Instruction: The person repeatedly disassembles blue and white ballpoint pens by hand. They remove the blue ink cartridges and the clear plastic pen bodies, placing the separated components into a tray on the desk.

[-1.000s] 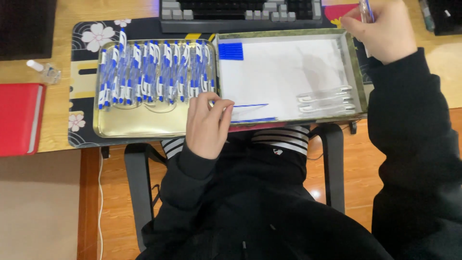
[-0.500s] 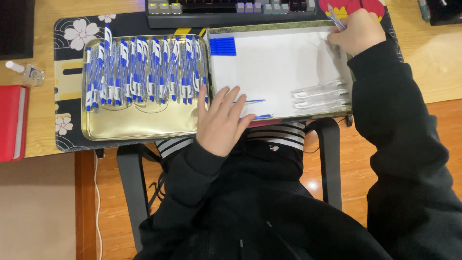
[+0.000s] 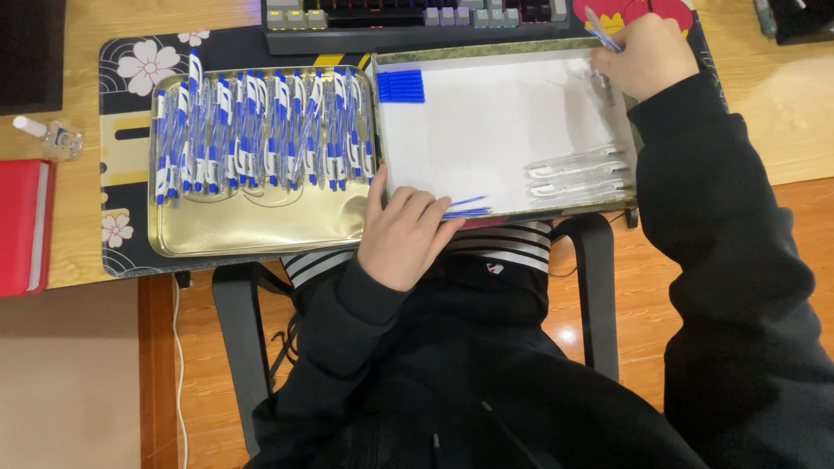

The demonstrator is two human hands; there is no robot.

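Note:
My left hand rests at the near left corner of the white-lined tray, fingers down on thin blue refills. My right hand is at the tray's far right corner, closed around a pen part with a blue refill sticking out. Clear pen barrels lie in the tray's near right corner. A small stack of blue caps sits in its far left corner. To the left, a gold tray holds a row of several assembled blue-and-white pens.
A keyboard lies behind the trays on a dark floral desk mat. A red book and a small clear bottle sit on the wooden desk at left. Below the desk edge are chair arms and wooden floor.
My left hand stayed over the blue refills, fingers closing a little. My right hand came down from above the keyboard to the tray's far right corner with the refill.

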